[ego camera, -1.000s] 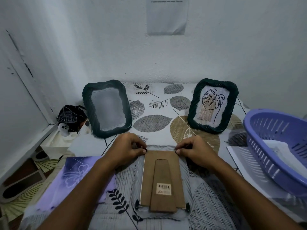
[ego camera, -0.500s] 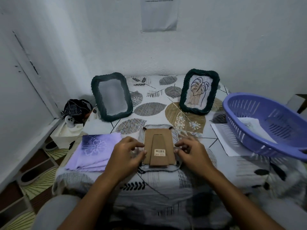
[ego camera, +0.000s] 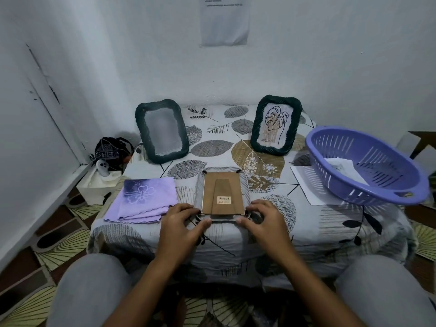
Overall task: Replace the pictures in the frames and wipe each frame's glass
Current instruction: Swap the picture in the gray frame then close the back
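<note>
The surface [ego camera: 306, 227], draped in a leaf-print cloth, carries everything within easy reach of the seated person. Off to the right of the right hand, a purple plastic basket [ego camera: 368, 194] sits on a white sheet, with what look like papers inside, probably the pictures to be swapped. Beyond both hands stand two dark green woven frames: the blank frame [ego camera: 162, 131] to the far left, showing no picture, and the leaf-drawing frame [ego camera: 276, 125] to the far right, each propped upright facing the person. Just left of the left hand lies a folded purple cloth [ego camera: 144, 199], handy for wiping glass.

Between the hands a third frame [ego camera: 223, 193] lies face down, so its brown cardboard back with the stand and barcode sticker is exposed for opening. The left hand [ego camera: 180, 226] and right hand [ego camera: 264, 223] rest at its near corners, fingers curled with the fingertips pressing around the small black tabs there; neither hand carries anything. The likely step is turning the near tabs so the backing can lift out; the far tabs appear turned aside.
</note>
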